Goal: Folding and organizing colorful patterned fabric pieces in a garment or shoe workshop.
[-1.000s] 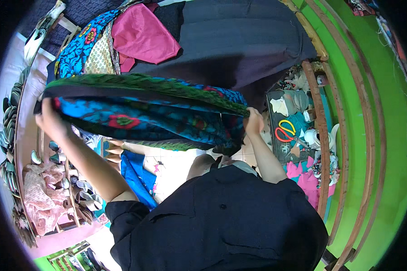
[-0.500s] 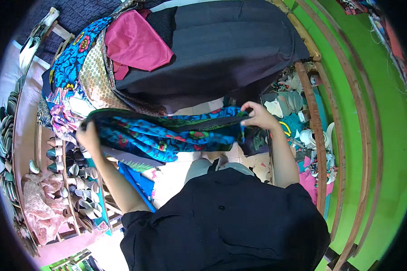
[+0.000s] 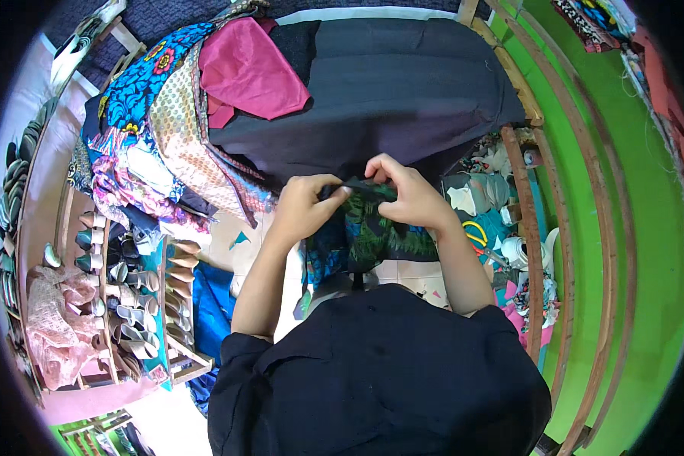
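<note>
A dark cloth [image 3: 371,237] with a green, blue and black print hangs gathered in front of me, held up by its dark top edge. My left hand [image 3: 309,205] pinches that edge between thumb and fingers. Close beside it, my right hand [image 3: 412,196] has its fingers bent round the same edge, thumb toward the left hand. Folds of the cloth drop below both hands toward my lap. Just beyond them lies a table draped in black cloth [image 3: 403,76].
On the table's left are a pink cloth [image 3: 251,68], a gold-dotted cloth [image 3: 176,114] and a blue floral cloth [image 3: 140,80]. Shoe racks with several shoe forms [image 3: 133,315] stand at left. A wooden rail [image 3: 526,228] and a shelf of scraps with yellow-handled scissors [image 3: 475,234] are at right.
The cloth was stretched wide between my hands. Both hands have come together at the middle, the left moving far to the right, and the cloth now hangs in folds.
</note>
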`<action>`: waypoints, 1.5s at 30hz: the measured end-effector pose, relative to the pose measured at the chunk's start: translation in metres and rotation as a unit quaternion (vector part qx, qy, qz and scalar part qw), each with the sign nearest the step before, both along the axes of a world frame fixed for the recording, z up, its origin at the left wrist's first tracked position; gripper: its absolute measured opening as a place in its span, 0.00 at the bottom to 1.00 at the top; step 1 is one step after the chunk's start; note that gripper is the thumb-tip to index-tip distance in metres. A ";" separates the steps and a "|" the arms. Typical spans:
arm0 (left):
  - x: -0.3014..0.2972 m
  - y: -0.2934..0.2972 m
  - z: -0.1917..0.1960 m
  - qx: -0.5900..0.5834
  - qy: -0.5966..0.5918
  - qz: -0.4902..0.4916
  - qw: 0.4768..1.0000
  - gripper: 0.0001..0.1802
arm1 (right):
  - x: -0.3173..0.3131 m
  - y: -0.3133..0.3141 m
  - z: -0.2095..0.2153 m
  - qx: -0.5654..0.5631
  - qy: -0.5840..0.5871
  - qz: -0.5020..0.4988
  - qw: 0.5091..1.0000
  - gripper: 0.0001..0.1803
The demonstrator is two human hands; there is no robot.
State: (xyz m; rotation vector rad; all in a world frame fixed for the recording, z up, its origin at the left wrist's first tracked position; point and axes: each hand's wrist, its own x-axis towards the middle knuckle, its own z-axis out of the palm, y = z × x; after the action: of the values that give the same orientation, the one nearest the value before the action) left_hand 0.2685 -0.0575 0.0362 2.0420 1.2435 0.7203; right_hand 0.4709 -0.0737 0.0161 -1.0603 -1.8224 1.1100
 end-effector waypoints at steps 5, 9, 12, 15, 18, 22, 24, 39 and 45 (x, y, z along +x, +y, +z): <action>-0.009 0.006 0.011 0.072 -0.115 0.088 0.987 0.10 | 0.016 -0.018 -0.013 0.001 -0.059 -0.122 0.991 0.14; -0.019 0.018 0.022 0.087 -0.170 0.132 0.973 0.10 | 0.034 -0.032 -0.022 0.066 -0.039 -0.169 0.983 0.16; -0.025 0.021 0.021 0.098 -0.191 0.163 0.963 0.10 | 0.045 -0.037 -0.023 0.130 -0.045 -0.201 0.970 0.17; -0.025 0.020 0.016 0.089 -0.185 0.159 0.966 0.11 | 0.042 -0.043 -0.016 0.095 0.044 -0.254 0.962 0.15; -0.026 0.022 0.010 0.049 -0.190 0.150 0.969 0.11 | 0.053 -0.041 -0.033 0.091 0.042 -0.288 0.952 0.10; -0.027 0.030 -0.025 0.055 -0.129 0.140 0.980 0.16 | 0.081 -0.020 -0.032 0.228 0.016 -0.302 0.926 0.13; -0.037 0.026 -0.049 0.132 -0.040 0.148 0.979 0.30 | 0.104 -0.021 -0.047 -0.007 0.038 -0.372 0.928 0.14; -0.015 -0.045 -0.093 -0.308 -0.461 0.121 0.823 0.07 | -0.033 -0.037 -0.057 -0.162 0.195 -0.128 0.959 0.08; -0.002 -0.062 -0.075 -0.096 -0.244 0.085 0.961 0.12 | -0.051 -0.042 -0.053 -0.124 0.194 -0.117 0.966 0.11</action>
State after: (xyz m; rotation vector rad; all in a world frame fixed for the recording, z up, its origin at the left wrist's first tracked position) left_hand 0.2662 -0.1195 -0.0390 1.4883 1.1493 1.0630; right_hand 0.4202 -0.1154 -0.0365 -1.0770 -1.2428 1.3157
